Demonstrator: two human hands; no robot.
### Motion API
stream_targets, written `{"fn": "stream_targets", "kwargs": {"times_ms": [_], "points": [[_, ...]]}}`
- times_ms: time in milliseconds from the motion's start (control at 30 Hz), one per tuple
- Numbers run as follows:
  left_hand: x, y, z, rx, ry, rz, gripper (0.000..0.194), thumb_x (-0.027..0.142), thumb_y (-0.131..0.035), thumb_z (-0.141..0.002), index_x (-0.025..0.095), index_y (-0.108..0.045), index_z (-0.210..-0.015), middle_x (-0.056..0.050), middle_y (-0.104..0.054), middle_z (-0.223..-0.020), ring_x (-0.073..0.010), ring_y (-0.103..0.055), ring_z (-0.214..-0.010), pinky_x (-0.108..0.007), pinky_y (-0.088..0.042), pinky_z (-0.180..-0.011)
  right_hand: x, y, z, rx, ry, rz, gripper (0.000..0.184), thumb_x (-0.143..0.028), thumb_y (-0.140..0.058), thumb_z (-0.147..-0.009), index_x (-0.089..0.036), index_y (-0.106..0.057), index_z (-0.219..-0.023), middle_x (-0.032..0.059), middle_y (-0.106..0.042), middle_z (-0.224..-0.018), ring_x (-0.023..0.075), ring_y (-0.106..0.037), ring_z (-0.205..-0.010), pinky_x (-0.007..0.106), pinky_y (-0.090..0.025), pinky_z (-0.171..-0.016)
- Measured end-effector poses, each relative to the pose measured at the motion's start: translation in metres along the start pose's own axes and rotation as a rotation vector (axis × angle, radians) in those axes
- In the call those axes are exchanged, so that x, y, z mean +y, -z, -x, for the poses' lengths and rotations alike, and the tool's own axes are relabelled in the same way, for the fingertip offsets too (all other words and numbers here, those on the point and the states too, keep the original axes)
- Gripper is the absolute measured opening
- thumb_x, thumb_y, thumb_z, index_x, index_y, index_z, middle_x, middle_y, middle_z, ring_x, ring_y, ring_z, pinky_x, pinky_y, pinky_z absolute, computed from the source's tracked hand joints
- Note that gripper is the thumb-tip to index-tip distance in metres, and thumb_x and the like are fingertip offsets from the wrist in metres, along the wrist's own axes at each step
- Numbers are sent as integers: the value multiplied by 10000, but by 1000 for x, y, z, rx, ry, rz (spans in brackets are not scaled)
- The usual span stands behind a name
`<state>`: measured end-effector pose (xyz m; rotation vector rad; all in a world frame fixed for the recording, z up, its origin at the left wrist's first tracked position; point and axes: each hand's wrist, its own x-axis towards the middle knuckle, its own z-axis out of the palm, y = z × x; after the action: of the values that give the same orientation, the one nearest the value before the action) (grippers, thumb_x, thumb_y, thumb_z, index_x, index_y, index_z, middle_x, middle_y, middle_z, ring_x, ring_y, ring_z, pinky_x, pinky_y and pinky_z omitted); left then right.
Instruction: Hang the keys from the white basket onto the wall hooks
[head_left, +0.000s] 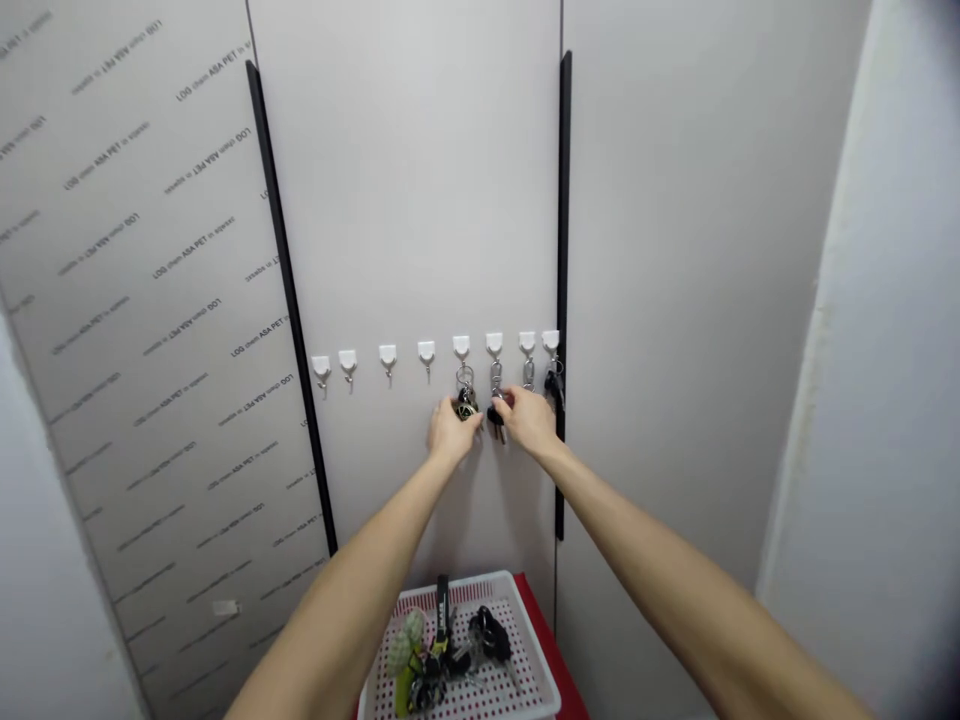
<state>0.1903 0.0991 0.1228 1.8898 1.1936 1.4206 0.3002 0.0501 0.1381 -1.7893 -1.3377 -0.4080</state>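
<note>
My left hand point(448, 432) is closed around the lower part of a bunch of keys point(466, 409). Its ring loops over a white wall hook point(461, 346). Beside it, my right hand point(531, 420) pinches a second bunch of keys point(496, 414), which hangs by a metal clasp from the neighbouring hook point(494, 343). Partly behind my right hand, a metal clasp point(529, 374) hangs on another hook point(527, 342); whatever is below it is hidden. At the row's right end, dark keys point(554, 388) hang from the last hook point(551, 341).
Several bare hooks point(388, 356) continue the row leftward on the pale cabinet door point(405, 200). Black handle strips point(289, 270) run down both door edges. Below, a white perforated basket point(544, 690) with several key bunches point(489, 634) rests on a red surface point(541, 622).
</note>
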Motion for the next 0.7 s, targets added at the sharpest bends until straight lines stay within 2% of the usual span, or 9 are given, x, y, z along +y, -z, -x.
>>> {"fn": "stream_targets", "kwargs": {"times_ms": [67, 133, 200, 300, 400, 467, 533, 600, 700], "points": [[10, -3, -8, 0, 19, 13, 214, 254, -541, -518, 148, -511, -701, -71, -552, -740, -178, -494, -737, -294, -355, -658, -5, 2, -8, 2, -31, 30, 273, -328, -336, -689, -168, -556, -708, 67, -579, -692, 158, -505, -661, 247, -344, -576], [20, -1, -16, -30, 37, 147, 122, 220, -503, -547, 139, -507, -638, -45, -545, -640, -149, -506, -636, -273, -378, -594, -10, 8, -14, 64, -10, -8, 277, -305, -312, -701, -162, -547, -675, 58, -574, -664, 143, -501, -640, 237, -340, -575], [33, 6, -27, -30, 14, 330, 100, 203, -485, -559, 133, -503, -628, -17, -526, -583, -110, -495, -553, -239, -388, -541, -17, 18, -23, 159, 42, -74, 270, -293, -308, -705, -150, -536, -684, 50, -569, -672, 129, -493, -641, 229, -340, -588], [54, 22, -47, 54, -62, 508, 93, 180, -477, -565, 122, -500, -635, 9, -504, -551, -69, -472, -517, -204, -390, -538, -30, 36, -41, 282, 109, -174, 274, -283, -295, -713, -129, -521, -700, 46, -561, -683, 115, -482, -641, 226, -339, -602], [69, 36, -59, 55, -84, 557, 88, 167, -470, -575, 117, -488, -645, 26, -486, -526, -52, -459, -495, -204, -389, -548, -38, 49, -53, 298, 152, -265, 278, -272, -278, -722, -114, -507, -724, 35, -554, -675, 95, -470, -605, 224, -339, -592], [70, 43, -57, -86, -99, 535, 61, 140, -486, -560, 114, -477, -614, 36, -470, -494, -45, -446, -463, -211, -385, -536, -38, 51, -51, 220, 176, -280, 264, -267, -291, -717, -114, -506, -703, 22, -547, -640, 83, -461, -567, 213, -337, -569], [66, 47, -49, -325, -105, 469, 48, 104, -503, -536, 110, -466, -567, 39, -458, -461, -39, -431, -432, -207, -373, -506, -32, 47, -35, 57, 221, -261, 240, -259, -317, -704, -122, -507, -648, 9, -538, -593, 75, -449, -531, 197, -330, -539], [55, 48, -35, -532, -81, 386, 62, 80, -512, -517, 109, -461, -536, 35, -460, -436, -37, -422, -413, -196, -355, -471, -21, 34, -7, -164, 276, -237, 222, -242, -338, -690, -129, -505, -595, 3, -532, -559, 70, -439, -506, 181, -319, -508], [31, 42, -6, -684, 0, 332, 67, 84, -512, -505, 114, -464, -540, 31, -472, -426, -38, -415, -400, -182, -329, -438, 3, 2, 52, -489, 308, -229, 207, -199, -336, -678, -128, -513, -596, 11, -544, -560, 66, -433, -489, 167, -307, -483]]}}
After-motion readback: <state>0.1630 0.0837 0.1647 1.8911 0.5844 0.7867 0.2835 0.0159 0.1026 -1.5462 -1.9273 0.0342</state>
